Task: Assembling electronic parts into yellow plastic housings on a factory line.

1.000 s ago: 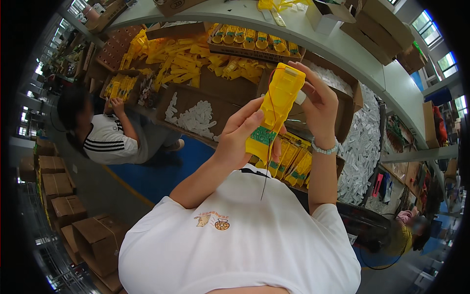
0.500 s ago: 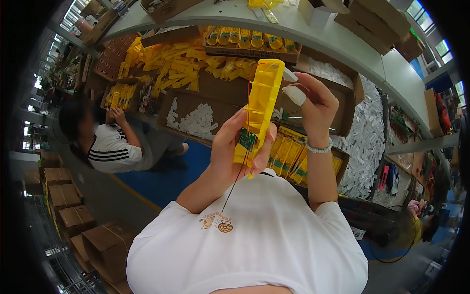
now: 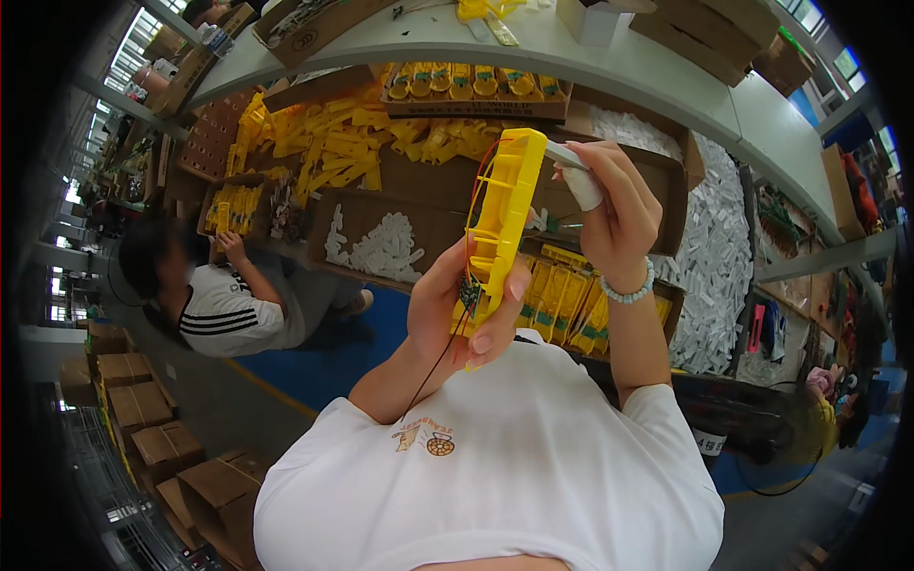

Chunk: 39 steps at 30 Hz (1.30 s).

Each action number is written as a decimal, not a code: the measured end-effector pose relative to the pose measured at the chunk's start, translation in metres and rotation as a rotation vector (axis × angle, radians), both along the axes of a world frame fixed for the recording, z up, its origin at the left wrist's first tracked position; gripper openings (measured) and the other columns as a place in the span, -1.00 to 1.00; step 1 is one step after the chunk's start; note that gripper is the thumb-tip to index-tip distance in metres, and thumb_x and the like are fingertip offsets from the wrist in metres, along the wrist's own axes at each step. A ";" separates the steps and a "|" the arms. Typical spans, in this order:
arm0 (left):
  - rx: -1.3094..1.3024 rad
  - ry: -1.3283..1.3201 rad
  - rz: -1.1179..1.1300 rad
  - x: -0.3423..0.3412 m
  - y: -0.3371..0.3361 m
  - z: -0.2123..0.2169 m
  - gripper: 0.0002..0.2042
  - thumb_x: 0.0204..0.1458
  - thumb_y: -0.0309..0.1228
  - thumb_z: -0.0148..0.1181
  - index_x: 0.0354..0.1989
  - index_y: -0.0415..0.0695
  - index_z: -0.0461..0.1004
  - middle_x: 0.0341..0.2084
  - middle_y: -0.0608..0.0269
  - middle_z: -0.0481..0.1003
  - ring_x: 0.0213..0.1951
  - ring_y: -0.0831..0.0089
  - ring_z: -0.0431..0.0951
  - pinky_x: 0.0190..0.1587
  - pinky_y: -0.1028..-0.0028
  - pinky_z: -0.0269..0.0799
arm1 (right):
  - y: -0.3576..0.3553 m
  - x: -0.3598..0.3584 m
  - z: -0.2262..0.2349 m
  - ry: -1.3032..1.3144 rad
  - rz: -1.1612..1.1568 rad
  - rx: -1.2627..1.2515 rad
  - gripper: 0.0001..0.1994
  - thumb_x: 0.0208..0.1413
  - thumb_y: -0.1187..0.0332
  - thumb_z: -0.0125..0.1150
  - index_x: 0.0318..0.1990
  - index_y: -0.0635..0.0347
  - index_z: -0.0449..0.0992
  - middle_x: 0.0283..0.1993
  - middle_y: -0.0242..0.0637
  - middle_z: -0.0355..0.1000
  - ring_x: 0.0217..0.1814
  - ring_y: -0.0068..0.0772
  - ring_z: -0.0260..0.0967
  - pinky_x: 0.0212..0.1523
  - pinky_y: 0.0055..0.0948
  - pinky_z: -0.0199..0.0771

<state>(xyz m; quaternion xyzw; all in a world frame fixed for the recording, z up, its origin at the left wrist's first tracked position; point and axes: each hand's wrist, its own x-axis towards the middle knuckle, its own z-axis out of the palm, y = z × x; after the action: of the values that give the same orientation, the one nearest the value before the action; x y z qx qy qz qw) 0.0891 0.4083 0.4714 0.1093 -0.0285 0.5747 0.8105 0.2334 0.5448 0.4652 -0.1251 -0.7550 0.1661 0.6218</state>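
My left hand (image 3: 440, 297) grips the lower part of a yellow plastic housing (image 3: 510, 205), holding it upright and tilted in front of my chest. A small green circuit board (image 3: 470, 291) sits near my left fingers, with thin red and black wires running from it; a dark wire hangs down toward my shirt. Between the fingers of my right hand (image 3: 624, 217) is a small pale plastic strip (image 3: 566, 157), its end at the housing's far right edge. I cannot tell whether it touches. White wrapping covers one right fingertip, and a beaded bracelet circles that wrist.
Behind the housing lie a pile of yellow plastic parts (image 3: 328, 143) and white pieces (image 3: 383, 246) in a cardboard tray. A box of yellow assemblies (image 3: 562, 300) stands below my right hand, beside many white strips (image 3: 709, 257). A co-worker (image 3: 233, 305) handles yellow parts at left.
The housing has turned more onto its side and shifted slightly down and left, hiding part of the circuit board. My right hand has turned, with the pale strip pointing at the housing's far end.
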 end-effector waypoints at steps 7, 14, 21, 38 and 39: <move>0.057 0.269 0.096 0.001 0.004 -0.011 -0.58 0.29 -0.19 -0.28 0.24 -0.12 0.09 -0.35 -0.06 0.44 -0.67 0.30 0.50 -0.68 0.42 0.47 | -0.011 -0.001 -0.005 0.081 0.075 -0.285 -0.71 -0.01 0.68 0.08 -0.08 0.40 0.50 -0.18 -0.07 0.51 -0.21 -0.28 0.50 -0.17 -0.48 0.50; 0.048 0.389 0.133 0.000 0.012 -0.034 -0.60 0.28 -0.23 -0.23 0.20 -0.17 0.16 -0.32 -0.08 0.47 -0.62 0.22 0.53 -0.62 0.36 0.50 | -0.022 -0.007 -0.022 0.128 0.183 -0.503 -0.66 0.07 0.68 0.04 0.03 0.38 0.46 -0.04 -0.16 0.49 -0.08 -0.40 0.47 -0.04 -0.53 0.43; -0.036 0.432 0.079 -0.014 0.017 -0.042 -0.61 0.28 -0.22 -0.25 0.19 -0.18 0.18 -0.32 -0.06 0.47 -0.60 0.22 0.52 -0.62 0.36 0.49 | -0.025 -0.017 -0.044 0.246 0.318 -0.824 -0.65 0.09 0.66 0.05 0.07 0.37 0.43 -0.04 -0.24 0.49 -0.05 -0.48 0.43 -0.02 -0.56 0.40; -0.400 0.648 0.152 -0.138 -0.007 -0.071 -0.67 0.26 -0.20 -0.18 0.04 -0.13 0.31 -0.31 0.07 0.47 -0.49 0.31 0.50 -0.47 0.34 0.46 | 0.012 -0.067 -0.210 -0.382 -0.424 -0.870 -0.76 0.01 0.54 0.15 -0.13 0.28 0.54 -0.22 -0.13 0.54 -0.20 -0.24 0.51 -0.16 -0.41 0.49; -0.402 0.642 0.157 -0.149 -0.011 -0.076 -0.67 0.26 -0.20 -0.18 0.04 -0.13 0.31 -0.31 0.07 0.47 -0.49 0.31 0.50 -0.47 0.34 0.46 | 0.021 -0.069 -0.221 -0.606 -0.515 -0.816 -0.78 0.01 0.51 0.13 -0.16 0.26 0.56 -0.21 -0.09 0.53 -0.19 -0.21 0.50 -0.12 -0.36 0.50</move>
<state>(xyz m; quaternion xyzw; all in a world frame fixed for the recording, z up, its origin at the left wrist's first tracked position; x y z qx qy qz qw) -0.0601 0.3978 0.3951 0.1246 0.3485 0.5658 0.7368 0.1643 0.5657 0.2445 -0.5772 -0.7196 0.2439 0.2993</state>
